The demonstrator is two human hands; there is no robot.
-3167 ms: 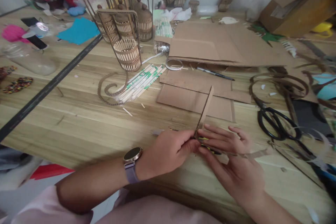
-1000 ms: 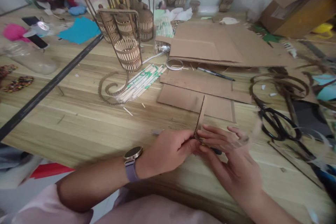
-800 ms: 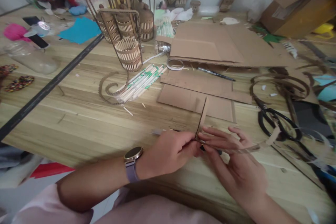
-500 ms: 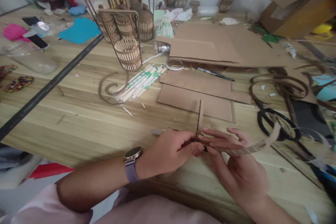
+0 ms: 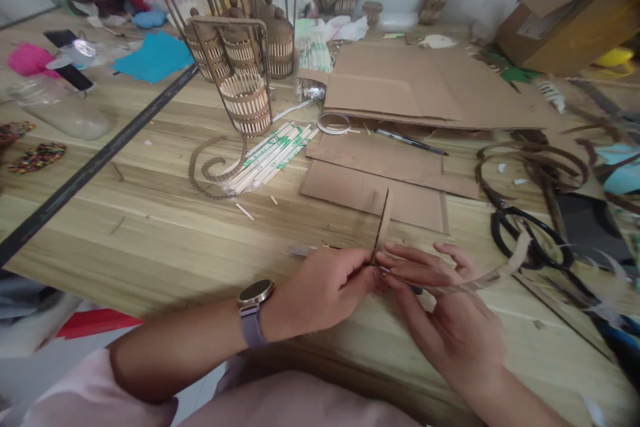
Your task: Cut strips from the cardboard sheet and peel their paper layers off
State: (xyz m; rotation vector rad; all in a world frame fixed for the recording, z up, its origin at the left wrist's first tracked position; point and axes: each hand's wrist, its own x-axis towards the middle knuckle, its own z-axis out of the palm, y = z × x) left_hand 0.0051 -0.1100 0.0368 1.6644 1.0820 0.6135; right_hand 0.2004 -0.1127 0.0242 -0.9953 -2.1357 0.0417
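My left hand (image 5: 330, 290), with a watch on its wrist, is closed in a pinch on a cardboard strip (image 5: 383, 223). One end of the strip stands up above the fingertips, its corrugated edge facing me. My right hand (image 5: 445, 313) meets the left at the fingertips, its thumb and fingers pinched together at the strip. A pale curved length of peeled strip (image 5: 493, 278) runs out to the right over the right hand. What lies right between the two sets of fingertips is hidden.
Cardboard sheets (image 5: 380, 197) lie ahead, with a black pen (image 5: 410, 141) on them. Wrapped sticks (image 5: 270, 159) and a small slatted basket (image 5: 247, 103) stand or lie left of these. Black-handled scissors (image 5: 530, 237) and curled strips (image 5: 530, 160) are at right.
The fingertips of both hands have shifted slightly. The upright end of the strip now leans a little more to the right. Nothing else has visibly moved.
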